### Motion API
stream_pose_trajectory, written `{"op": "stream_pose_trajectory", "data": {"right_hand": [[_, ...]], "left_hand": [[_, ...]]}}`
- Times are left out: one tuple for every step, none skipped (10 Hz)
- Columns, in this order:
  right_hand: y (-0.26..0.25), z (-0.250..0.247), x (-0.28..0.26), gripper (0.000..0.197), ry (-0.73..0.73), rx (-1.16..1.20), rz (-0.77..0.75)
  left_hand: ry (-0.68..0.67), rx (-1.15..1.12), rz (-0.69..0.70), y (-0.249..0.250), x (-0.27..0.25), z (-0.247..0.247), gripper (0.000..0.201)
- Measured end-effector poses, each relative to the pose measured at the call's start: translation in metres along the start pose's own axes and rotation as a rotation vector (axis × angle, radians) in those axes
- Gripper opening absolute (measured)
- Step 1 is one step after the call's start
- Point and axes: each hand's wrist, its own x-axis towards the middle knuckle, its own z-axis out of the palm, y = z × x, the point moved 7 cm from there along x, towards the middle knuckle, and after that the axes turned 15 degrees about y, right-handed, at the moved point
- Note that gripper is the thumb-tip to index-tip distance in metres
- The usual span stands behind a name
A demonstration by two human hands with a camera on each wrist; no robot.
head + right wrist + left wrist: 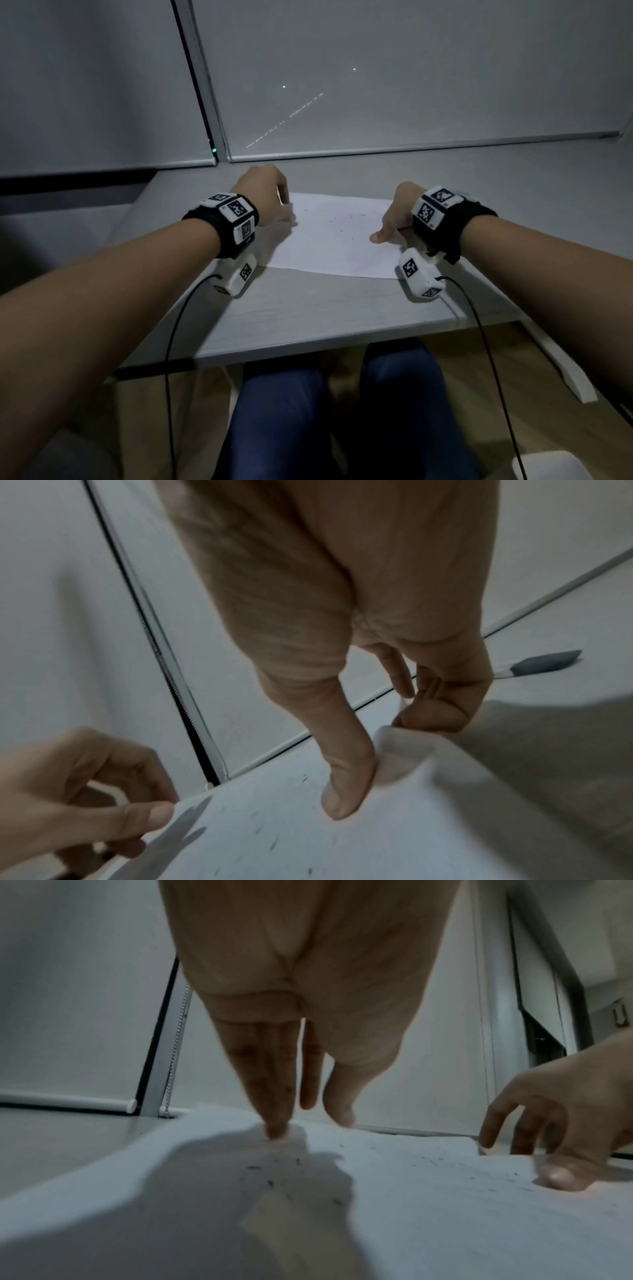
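Note:
A white sheet of paper lies on the grey table, with small dark specks scattered over it. My left hand is at the sheet's far left corner. Its fingers reach down onto the paper. In the right wrist view its thumb sits on the edge with fingers curled below, so it seems to pinch the corner. My right hand pinches the right edge. The thumb presses on top and the curled fingers are tucked under the edge, which is lifted and buckled.
Lowered grey roller blinds and a window frame stand right behind the table. A small grey-tipped object lies on the table beyond my right hand. The table's front edge is above my knees. Cables hang from both wrist cameras.

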Motion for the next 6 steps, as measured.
{"op": "stream_pose_trajectory", "data": {"right_hand": [[0.012,-0.004,0.001,0.052,0.014,0.009,0.053],[0.02,-0.005,-0.004,0.045,0.039,0.058,0.049],[0.019,-0.011,-0.016,0.061,0.069,-0.011,0.023],[0.015,-0.004,-0.02,0.05,0.004,0.036,0.037],[0.01,0.002,-0.015,0.037,0.003,0.051,-0.001],[0.013,0.003,-0.011,0.031,0.018,0.073,-0.003]], "left_hand": [[0.027,0.124,-0.106,-0.015,-0.002,-0.004,0.029],[-0.136,0.263,-0.199,-0.032,-0.009,-0.001,0.045],[-0.252,0.307,-0.261,-0.035,-0.019,-0.004,0.059],[-0.334,0.338,-0.301,-0.039,-0.025,-0.013,0.072],[-0.431,0.309,-0.342,-0.044,-0.029,-0.017,0.093],[-0.43,0.334,-0.343,-0.046,-0.031,-0.018,0.099]]}}
